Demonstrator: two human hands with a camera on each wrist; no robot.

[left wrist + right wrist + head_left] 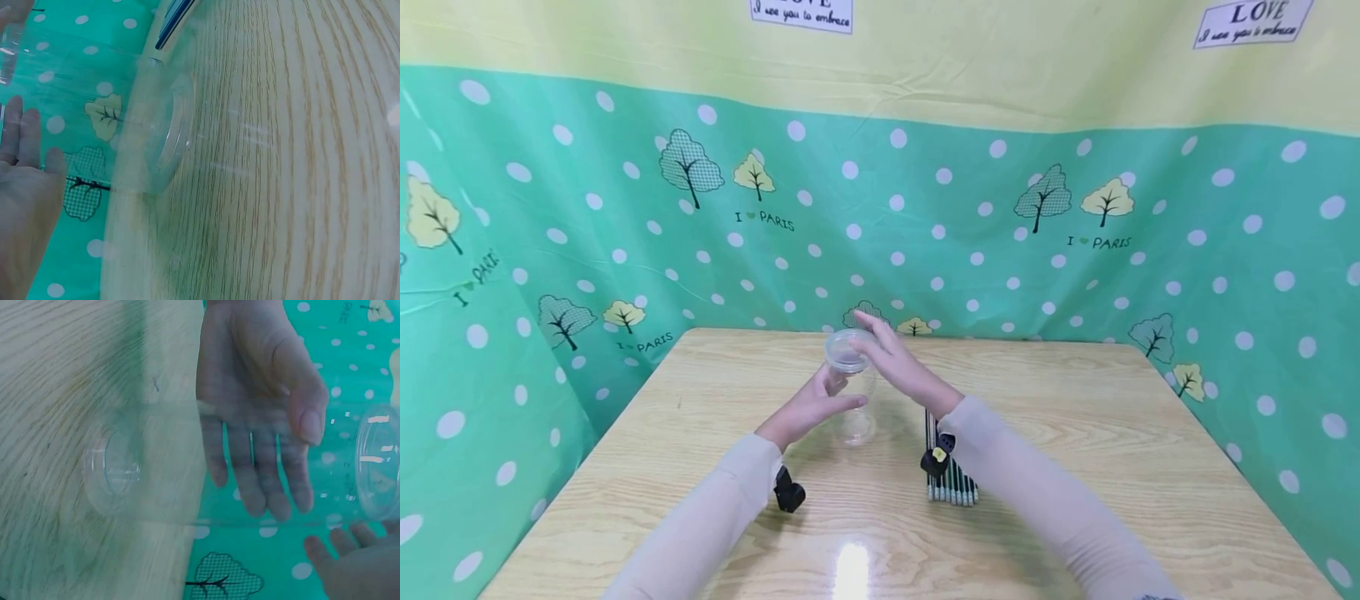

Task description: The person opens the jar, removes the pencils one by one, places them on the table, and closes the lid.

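Observation:
A tall clear plastic jar (856,427) with a clear lid (846,353) stands upright on the table. My left hand (811,408) is beside the jar at mid-height, thumb spread from the fingers. Through the clear wall in the right wrist view, the left fingers (253,469) look long and nearly straight; whether they touch the jar I cannot tell. Above and right of the lid, my right hand (898,358) reaches in with extended fingers. In the right wrist view, the right hand (369,565) is beside the lid end.
Several dark pencils (953,492) with pale ends lie side by side on the wooden table (1075,425), partly under the right forearm. A black wrist camera (790,493) sits on the left wrist. Polka-dotted green cloth (895,225) hangs behind and at the sides.

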